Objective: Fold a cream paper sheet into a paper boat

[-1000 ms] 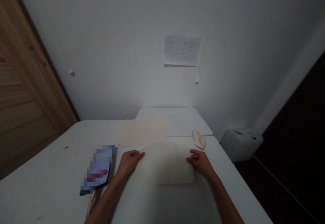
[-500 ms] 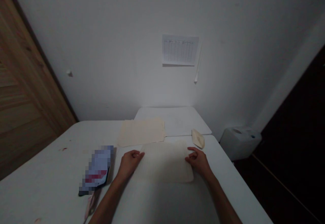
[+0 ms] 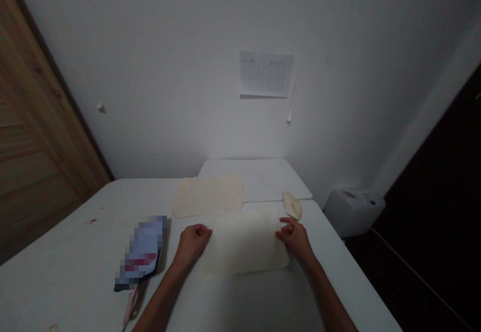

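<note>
**Items on the white folding desk (image 3: 71, 257), near edge to far edge**

1. Pale cream rectangular sheet (image 3: 244, 241), material unclear, rounded corners, lying flat at the centre of the near half.
2. Left hand (image 3: 193, 245), fingers curled, resting against the sheet's left edge.
3. Right hand (image 3: 295, 238), fingers partly curled, at the sheet's right edge. Neither hand shows a clear grip; whether either pinches the sheet cannot be told.
4. Second cream sheet (image 3: 208, 196), flat, near the far edge, just beyond item 1.
5. Small folded cream piece (image 3: 292, 205), by the far edge, just beyond the right hand.
6. Blue-and-red packet (image 3: 141, 254), blurred, left of the left hand, with a pale pink strap (image 3: 131, 307) trailing over the near edge.
</note>
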